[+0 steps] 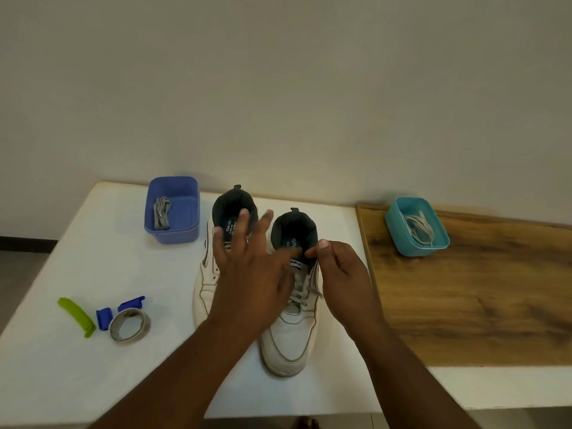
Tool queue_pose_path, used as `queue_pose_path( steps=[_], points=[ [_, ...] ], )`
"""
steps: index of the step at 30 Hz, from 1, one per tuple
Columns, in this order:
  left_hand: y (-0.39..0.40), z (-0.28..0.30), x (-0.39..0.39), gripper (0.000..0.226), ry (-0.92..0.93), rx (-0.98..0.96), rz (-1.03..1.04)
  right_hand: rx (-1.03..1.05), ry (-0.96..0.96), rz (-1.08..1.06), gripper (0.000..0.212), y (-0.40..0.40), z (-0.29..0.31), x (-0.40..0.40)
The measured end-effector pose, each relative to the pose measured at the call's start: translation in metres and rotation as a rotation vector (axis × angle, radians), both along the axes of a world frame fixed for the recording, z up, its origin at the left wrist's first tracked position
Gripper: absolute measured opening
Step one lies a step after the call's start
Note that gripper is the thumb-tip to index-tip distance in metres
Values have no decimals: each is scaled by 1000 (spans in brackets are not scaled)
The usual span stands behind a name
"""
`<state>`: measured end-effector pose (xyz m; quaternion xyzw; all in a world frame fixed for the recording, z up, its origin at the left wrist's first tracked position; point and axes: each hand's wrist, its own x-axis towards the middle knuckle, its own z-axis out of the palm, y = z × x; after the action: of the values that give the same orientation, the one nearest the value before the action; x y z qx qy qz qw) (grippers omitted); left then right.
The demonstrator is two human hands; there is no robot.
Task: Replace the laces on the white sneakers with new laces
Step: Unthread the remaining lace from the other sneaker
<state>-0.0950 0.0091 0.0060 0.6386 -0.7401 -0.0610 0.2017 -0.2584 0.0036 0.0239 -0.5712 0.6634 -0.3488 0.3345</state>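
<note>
Two white sneakers stand side by side on the white table, toes toward me. The right sneaker (289, 339) carries a white lace (301, 294) through its eyelets. The left sneaker (204, 283) is largely covered by my left hand (247, 274), which hovers over both shoes with fingers spread and straight. My right hand (339, 274) has its fingers curled at the right sneaker's collar, thumb and forefinger pinching near the tongue; what they pinch is hidden. A grey lace (161, 213) lies in the purple-blue tub (185, 232). White laces (419, 227) lie in the teal tub (405, 243).
At the table's front left lie a green clip (77, 317), two blue clips (103, 317) and a roll of tape (130, 325). A wooden board (479, 305) covers the table's right side under the teal tub. A wall stands close behind the table.
</note>
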Motion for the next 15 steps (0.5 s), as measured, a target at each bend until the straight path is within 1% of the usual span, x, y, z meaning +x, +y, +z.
queue_pose_path(
  steps=[2, 3, 5, 6, 8, 9, 11, 12, 15],
  points=[
    [2, -6, -3, 30, -72, 77, -13, 10, -4, -5, 36, 1, 1, 0],
    [2, -5, -3, 26, -58, 88, 2, 9, -4, -5, 36, 1, 2, 0],
    [0, 1, -3, 16, 45, 27, 60, -5, -9, -7, 35, 1, 2, -1],
    [-2, 4, -1, 16, 120, -29, 108, -6, -11, -7, 35, 0, 2, -1],
    [-6, 12, 7, 23, 328, -129, 209, 2, -7, 0, 33, 0, 3, -1],
    [-8, 16, 12, 25, 479, -182, 241, 6, -1, 8, 31, 0, 4, -2],
    [-7, 23, 17, 22, 809, -290, 268, 11, 16, 27, 26, 0, 3, -2],
    [-7, 27, 16, 20, 924, -320, 270, 19, 24, 37, 23, 0, 2, -2],
    [-2, 39, 11, 20, 1089, -377, 260, 18, 42, 60, 14, 0, -3, -2]
  ],
)
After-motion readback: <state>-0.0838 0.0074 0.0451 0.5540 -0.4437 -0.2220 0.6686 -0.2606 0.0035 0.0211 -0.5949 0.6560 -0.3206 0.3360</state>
